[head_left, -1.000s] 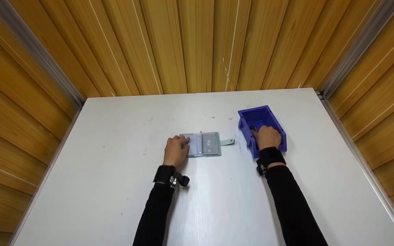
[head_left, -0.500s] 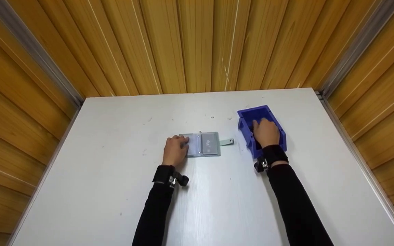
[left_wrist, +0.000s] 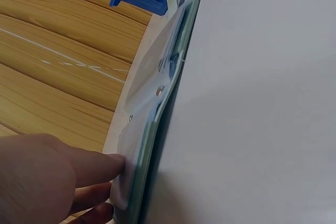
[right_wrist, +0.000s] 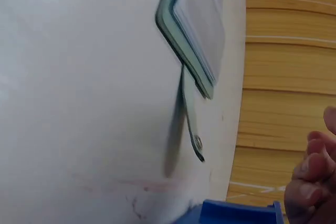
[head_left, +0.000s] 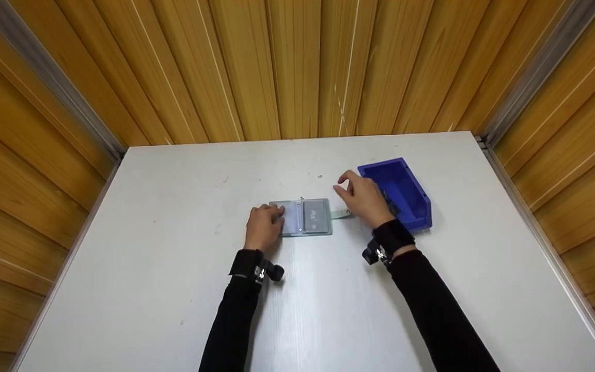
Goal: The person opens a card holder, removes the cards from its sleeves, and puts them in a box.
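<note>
the left hand (head_left: pixel 264 226), thumb and fingers bent, grips the left page of an unfolded card holder (head_left: pixel 302 219) on the white table (head_left: pixel 184 217). right of that hand, the other page holds a grey card (head_left: pixel 314 214), and a pale strap (head_left: pixel 340 213) reaches toward the right hand (head_left: pixel 364 200), raised, its thumb and forefinger curved, tips slightly apart. to its right sits a blue bin (head_left: pixel 400 181); dark items (head_left: pixel 389 203) inside, partly hidden, are hard to make out.

a white table (head_left: pixel 137 310) with small dark marks (head_left: pixel 320 176) lies before a yellow-brown wood-look wall (head_left: pixel 256 67); grey metal strips (head_left: pixel 544 72) line both back corners.
</note>
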`<act>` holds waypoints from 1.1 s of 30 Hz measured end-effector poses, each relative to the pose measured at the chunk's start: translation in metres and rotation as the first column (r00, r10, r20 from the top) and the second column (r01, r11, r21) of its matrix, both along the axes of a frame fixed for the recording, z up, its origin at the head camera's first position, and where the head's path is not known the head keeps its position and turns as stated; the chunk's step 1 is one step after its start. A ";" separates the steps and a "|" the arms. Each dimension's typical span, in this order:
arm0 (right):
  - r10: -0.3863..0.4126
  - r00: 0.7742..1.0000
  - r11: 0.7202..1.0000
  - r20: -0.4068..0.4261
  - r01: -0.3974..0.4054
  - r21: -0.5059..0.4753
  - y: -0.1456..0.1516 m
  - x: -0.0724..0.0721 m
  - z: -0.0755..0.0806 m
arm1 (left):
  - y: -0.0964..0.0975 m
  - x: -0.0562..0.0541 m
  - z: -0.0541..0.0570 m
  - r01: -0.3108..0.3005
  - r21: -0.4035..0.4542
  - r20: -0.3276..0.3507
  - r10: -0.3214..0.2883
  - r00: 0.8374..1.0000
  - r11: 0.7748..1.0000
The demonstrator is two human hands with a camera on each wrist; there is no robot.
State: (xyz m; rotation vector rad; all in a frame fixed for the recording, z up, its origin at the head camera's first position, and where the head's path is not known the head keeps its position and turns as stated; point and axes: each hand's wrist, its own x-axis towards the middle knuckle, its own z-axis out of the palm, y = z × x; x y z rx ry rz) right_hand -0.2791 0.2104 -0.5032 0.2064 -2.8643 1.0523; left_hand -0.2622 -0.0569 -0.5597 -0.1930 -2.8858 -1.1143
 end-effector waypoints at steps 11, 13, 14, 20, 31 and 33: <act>0.134 0.942 0.944 0.308 -0.216 0.250 -0.029 0.008 -0.034 | -0.002 0.002 0.000 -0.007 0.005 -0.022 0.007 1.000 1.000; 0.137 0.945 0.941 0.298 -0.219 0.260 -0.031 0.007 -0.035 | -0.002 0.003 0.000 -0.004 0.002 -0.028 0.005 1.000 1.000; 0.140 0.946 0.941 0.291 -0.218 0.258 -0.031 0.007 -0.035 | -0.002 0.003 0.000 -0.002 0.004 -0.032 0.002 0.999 1.000; 0.201 0.961 0.938 0.192 -0.245 0.245 -0.027 0.009 -0.039 | -0.003 0.002 -0.002 0.007 -0.011 -0.072 -0.008 0.997 1.000; 0.166 0.986 0.976 -0.032 -0.160 0.151 -0.036 0.010 -0.041 | -0.001 0.002 -0.003 0.014 -0.018 -0.071 -0.016 0.997 1.000; 0.156 0.988 0.979 -0.014 -0.153 0.137 -0.035 0.009 -0.041 | -0.001 0.002 -0.004 0.015 -0.017 -0.062 -0.016 0.998 1.000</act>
